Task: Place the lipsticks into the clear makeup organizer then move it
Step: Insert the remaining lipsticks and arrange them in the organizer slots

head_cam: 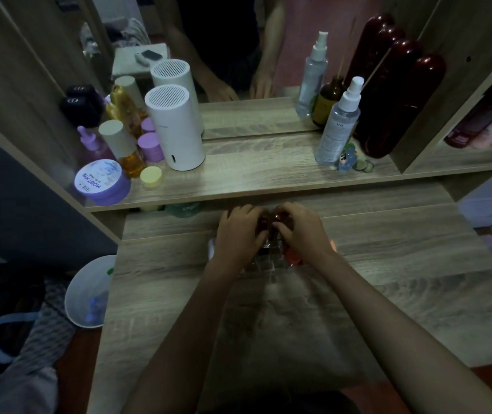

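The clear organizer (264,262) sits mid-worktop (388,264), toward the back edge, largely hidden under both hands. The left hand (238,234) and right hand (301,231) are curled over dark lipsticks (264,219) at its far side; whether the fingers are clamped on them cannot be told. In dim light a tube could be missed into the wrong slot, or the light organizer could be tipped or pushed back.

Both forearms bare, left hand (240,234) and right hand (300,231) ungloved.
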A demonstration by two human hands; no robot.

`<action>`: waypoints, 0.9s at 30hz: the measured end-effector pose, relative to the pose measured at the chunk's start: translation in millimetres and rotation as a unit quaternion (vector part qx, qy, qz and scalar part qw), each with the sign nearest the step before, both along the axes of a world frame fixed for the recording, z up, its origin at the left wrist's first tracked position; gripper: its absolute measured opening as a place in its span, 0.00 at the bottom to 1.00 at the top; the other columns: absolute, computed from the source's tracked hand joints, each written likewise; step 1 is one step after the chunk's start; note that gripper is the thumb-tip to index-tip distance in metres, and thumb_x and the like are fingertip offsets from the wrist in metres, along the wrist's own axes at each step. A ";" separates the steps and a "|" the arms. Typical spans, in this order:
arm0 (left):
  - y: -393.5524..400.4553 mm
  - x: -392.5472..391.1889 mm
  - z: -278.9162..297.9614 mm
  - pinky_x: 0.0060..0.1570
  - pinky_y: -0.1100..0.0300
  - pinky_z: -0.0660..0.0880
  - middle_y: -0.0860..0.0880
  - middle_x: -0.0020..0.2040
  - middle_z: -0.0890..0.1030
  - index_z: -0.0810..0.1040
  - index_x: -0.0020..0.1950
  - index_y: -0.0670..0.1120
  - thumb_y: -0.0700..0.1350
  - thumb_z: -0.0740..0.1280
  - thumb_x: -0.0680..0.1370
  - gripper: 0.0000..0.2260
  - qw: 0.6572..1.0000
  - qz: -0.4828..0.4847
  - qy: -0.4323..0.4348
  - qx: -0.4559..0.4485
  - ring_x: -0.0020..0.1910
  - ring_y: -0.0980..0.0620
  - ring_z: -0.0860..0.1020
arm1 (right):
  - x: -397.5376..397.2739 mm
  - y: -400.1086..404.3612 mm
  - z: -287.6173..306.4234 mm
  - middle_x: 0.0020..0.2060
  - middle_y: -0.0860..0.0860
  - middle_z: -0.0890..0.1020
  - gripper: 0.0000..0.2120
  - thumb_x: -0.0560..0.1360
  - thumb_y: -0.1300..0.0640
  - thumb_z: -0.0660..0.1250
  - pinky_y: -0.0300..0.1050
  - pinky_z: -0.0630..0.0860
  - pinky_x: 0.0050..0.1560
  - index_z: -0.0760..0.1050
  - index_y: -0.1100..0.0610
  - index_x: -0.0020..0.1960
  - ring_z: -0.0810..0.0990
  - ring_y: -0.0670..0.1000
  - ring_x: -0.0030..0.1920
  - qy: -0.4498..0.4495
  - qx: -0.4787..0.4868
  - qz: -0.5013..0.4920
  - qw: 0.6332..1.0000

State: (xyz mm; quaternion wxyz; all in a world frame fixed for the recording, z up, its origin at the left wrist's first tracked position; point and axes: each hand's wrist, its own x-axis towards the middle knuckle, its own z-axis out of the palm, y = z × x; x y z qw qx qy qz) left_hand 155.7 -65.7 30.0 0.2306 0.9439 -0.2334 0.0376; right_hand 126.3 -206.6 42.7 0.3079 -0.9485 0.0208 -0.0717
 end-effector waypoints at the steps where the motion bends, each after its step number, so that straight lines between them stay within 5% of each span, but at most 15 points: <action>1: 1.9 -0.5 0.1 0.57 0.54 0.67 0.46 0.59 0.77 0.72 0.63 0.48 0.48 0.69 0.72 0.21 1.000 0.003 0.002 -0.007 0.58 0.46 0.74 | 0.0 -0.7 -0.2 0.47 0.59 0.81 0.09 0.71 0.62 0.70 0.50 0.75 0.49 0.77 0.60 0.50 0.79 0.58 0.48 -0.002 -0.003 0.000 1.000; 6: 19.7 -10.4 2.2 0.60 0.52 0.70 0.43 0.64 0.72 0.69 0.67 0.46 0.51 0.71 0.69 0.28 0.991 0.053 0.013 -0.118 0.62 0.47 0.70 | -8.3 -2.0 5.0 0.53 0.57 0.77 0.18 0.70 0.60 0.71 0.36 0.69 0.42 0.74 0.58 0.59 0.77 0.51 0.45 -0.059 0.024 -0.024 0.998; 11: 39.5 -25.1 -1.5 0.55 0.61 0.70 0.42 0.59 0.74 0.73 0.60 0.42 0.45 0.71 0.70 0.20 0.973 0.086 0.010 -0.216 0.57 0.50 0.72 | -34.7 3.0 13.0 0.42 0.54 0.77 0.06 0.72 0.61 0.70 0.34 0.63 0.32 0.75 0.58 0.47 0.71 0.46 0.36 -0.163 0.015 -0.050 0.985; 13: 42.5 -32.6 -6.5 0.48 0.64 0.70 0.43 0.52 0.75 0.75 0.54 0.42 0.41 0.73 0.69 0.16 0.970 0.098 0.020 -0.222 0.50 0.50 0.74 | -42.0 8.9 4.7 0.39 0.52 0.77 0.04 0.71 0.62 0.70 0.31 0.60 0.33 0.76 0.58 0.44 0.71 0.46 0.36 -0.126 -0.016 -0.010 0.992; 15: 41.8 -39.3 -11.3 0.44 0.64 0.70 0.45 0.48 0.76 0.76 0.50 0.42 0.40 0.73 0.69 0.12 0.976 0.089 0.045 -0.192 0.46 0.50 0.75 | -44.0 14.3 -8.0 0.45 0.53 0.79 0.07 0.72 0.60 0.69 0.30 0.64 0.36 0.77 0.58 0.50 0.76 0.49 0.41 -0.047 -0.032 0.031 0.998; 17: 38.3 -43.6 -14.9 0.45 0.58 0.74 0.44 0.49 0.77 0.76 0.50 0.42 0.40 0.73 0.69 0.12 0.979 0.078 0.080 -0.170 0.47 0.48 0.76 | -42.9 18.4 -19.9 0.56 0.55 0.78 0.16 0.73 0.58 0.68 0.41 0.75 0.44 0.73 0.57 0.61 0.78 0.54 0.52 0.032 -0.030 0.048 0.998; 19: 33.1 -45.0 -16.5 0.53 0.47 0.76 0.42 0.50 0.78 0.77 0.52 0.41 0.40 0.73 0.69 0.13 0.978 0.084 0.105 -0.161 0.50 0.44 0.77 | -40.2 21.0 -24.1 0.60 0.56 0.76 0.20 0.74 0.58 0.67 0.51 0.76 0.54 0.70 0.58 0.64 0.76 0.55 0.58 0.072 -0.025 0.044 0.996; 22: 26.7 -44.1 -19.0 0.61 0.39 0.71 0.42 0.51 0.80 0.77 0.53 0.41 0.39 0.71 0.70 0.13 0.974 0.099 0.127 -0.159 0.51 0.44 0.78 | -34.3 23.2 -27.0 0.56 0.57 0.79 0.13 0.74 0.61 0.66 0.48 0.74 0.52 0.74 0.60 0.58 0.77 0.55 0.55 0.068 -0.010 0.032 0.997; 27: 22.5 -42.0 -20.1 0.60 0.42 0.71 0.44 0.49 0.82 0.78 0.51 0.42 0.39 0.69 0.72 0.09 0.974 0.116 0.114 -0.157 0.48 0.45 0.79 | -26.5 20.5 -26.1 0.51 0.57 0.81 0.09 0.74 0.62 0.66 0.40 0.70 0.47 0.77 0.61 0.53 0.78 0.54 0.51 0.068 -0.002 0.030 0.997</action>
